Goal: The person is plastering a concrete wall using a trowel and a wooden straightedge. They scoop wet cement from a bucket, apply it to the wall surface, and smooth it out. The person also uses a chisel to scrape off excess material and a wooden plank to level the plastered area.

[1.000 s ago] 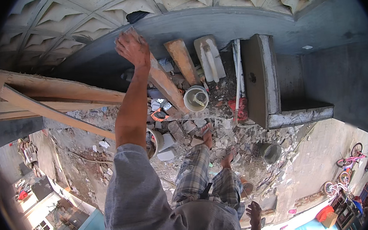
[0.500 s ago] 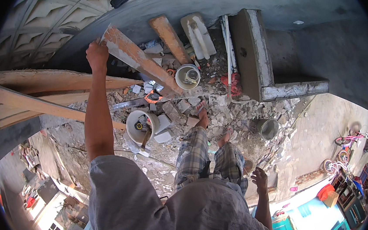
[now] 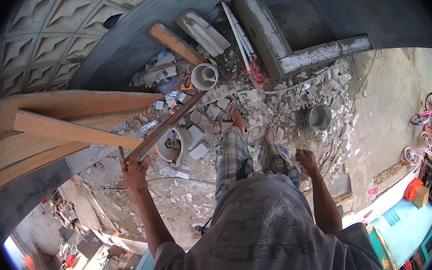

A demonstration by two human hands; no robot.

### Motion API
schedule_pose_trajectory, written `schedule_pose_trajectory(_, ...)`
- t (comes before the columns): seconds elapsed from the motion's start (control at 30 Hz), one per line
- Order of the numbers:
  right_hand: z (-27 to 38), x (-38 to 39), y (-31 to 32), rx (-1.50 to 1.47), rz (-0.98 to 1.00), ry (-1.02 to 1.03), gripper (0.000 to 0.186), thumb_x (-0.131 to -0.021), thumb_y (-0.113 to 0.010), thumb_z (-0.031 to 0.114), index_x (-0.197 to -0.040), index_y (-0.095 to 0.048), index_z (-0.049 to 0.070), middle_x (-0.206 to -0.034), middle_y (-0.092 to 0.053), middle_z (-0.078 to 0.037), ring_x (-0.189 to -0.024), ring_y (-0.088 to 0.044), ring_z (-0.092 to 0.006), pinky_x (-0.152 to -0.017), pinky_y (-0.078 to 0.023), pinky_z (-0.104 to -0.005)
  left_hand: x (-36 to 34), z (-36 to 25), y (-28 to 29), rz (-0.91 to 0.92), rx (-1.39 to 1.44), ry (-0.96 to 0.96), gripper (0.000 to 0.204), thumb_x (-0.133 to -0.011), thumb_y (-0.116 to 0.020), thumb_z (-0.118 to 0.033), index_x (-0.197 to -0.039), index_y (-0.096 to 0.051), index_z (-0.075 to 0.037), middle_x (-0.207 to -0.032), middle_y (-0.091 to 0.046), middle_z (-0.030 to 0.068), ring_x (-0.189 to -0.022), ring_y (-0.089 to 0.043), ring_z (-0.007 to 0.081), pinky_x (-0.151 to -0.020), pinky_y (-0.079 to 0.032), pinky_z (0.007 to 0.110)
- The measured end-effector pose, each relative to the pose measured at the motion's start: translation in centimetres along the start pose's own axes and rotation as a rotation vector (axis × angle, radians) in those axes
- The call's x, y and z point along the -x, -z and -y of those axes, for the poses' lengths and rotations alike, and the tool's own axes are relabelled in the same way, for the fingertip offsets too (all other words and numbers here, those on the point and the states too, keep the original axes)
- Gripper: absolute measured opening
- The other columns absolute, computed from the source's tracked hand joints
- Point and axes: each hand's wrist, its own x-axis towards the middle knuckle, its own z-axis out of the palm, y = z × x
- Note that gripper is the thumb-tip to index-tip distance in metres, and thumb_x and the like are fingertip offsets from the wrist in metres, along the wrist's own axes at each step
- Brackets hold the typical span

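A long narrow wooden board (image 3: pixel 173 120) slants over the rubble, seen nearly edge-on. My left hand (image 3: pixel 136 170) is closed on its near end, with one finger stretched out along the side. The board's far end reaches the white bucket (image 3: pixel 205 77) by the wall and passes over the rim of a larger pale bucket (image 3: pixel 181 140), which holds a tape measure (image 3: pixel 169 143) and a wooden-handled tool. My right hand (image 3: pixel 307 162) hangs at the right of my legs, fingers loosely bent and apart, nothing visible in it.
Broken concrete (image 3: pixel 269 99) covers the ground around my feet. Two boards (image 3: pixel 174 42) lean on the grey wall. Curved wooden planks (image 3: pixel 71 129) lie at the left. A dark bucket (image 3: pixel 320 118) stands at the right, below a low masonry ledge (image 3: pixel 322 56). White pipes (image 3: pixel 238 35) lean beside it.
My left hand has drawn the board's upper end away from the wall, down toward me, turning it edge-on. My right hand has risen slightly, and the view has shifted.
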Motion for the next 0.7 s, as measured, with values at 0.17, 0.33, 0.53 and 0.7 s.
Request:
schedule_pose_trajectory(0.17,-5.2,1.3,3.0,-0.037,0.016,-0.067,0.058,-0.098,-0.057,0.054,-0.106,-0.069,-0.002,-0.098,-0.072,-0.013,-0.084,-0.07,-0.0238,-0.069,-0.053,-0.034,3.2,3.6,-0.4,-0.027,0.223,0.139,0.046,-0.098,-0.06,-0.016,-0.14,-0.051,0.002,-0.106,-0.068,0.0156,-0.102,-0.072,0.0275,-0.085,-0.063,0.037)
schedule_pose_trajectory(0.33,-16.3,1.9,5.0,-0.275,-0.042,-0.136,0.049,-0.099,-0.06,0.047,-0.101,-0.069,-0.002,-0.09,-0.071,-0.011,-0.074,-0.067,-0.0167,-0.058,-0.049,-0.0298,4.6,6.7,-4.6,0.172,0.252,0.042,0.031,-0.096,-0.066,-0.011,-0.122,-0.059,0.003,-0.106,-0.07,0.016,-0.109,-0.069,0.0251,-0.086,-0.059,0.033)
schedule_pose_trajectory(0.53,-25.4,3.2,5.8,-0.473,0.114,-0.168,0.047,-0.099,-0.062,0.041,-0.126,-0.06,0.003,-0.107,-0.068,-0.01,-0.083,-0.068,-0.0202,-0.064,-0.052,-0.0313,5.9,8.9,-6.4,0.165,0.275,-0.198,0.019,-0.092,-0.072,-0.005,-0.104,-0.059,0.002,-0.102,-0.068,0.0142,-0.097,-0.071,0.0229,-0.084,-0.061,0.034)
schedule_pose_trajectory(0.7,-15.8,9.7,7.0,-0.258,0.23,-0.52,0.062,-0.096,-0.064,0.042,-0.146,-0.049,0.009,-0.144,-0.055,-0.016,-0.122,-0.062,-0.0267,-0.095,-0.053,-0.0436,9.3,8.0,-7.1,0.044,0.044,-0.428,0.018,-0.097,-0.066,-0.01,-0.099,-0.058,0.006,-0.095,-0.069,0.0144,-0.085,-0.072,0.0202,-0.078,-0.064,0.033)
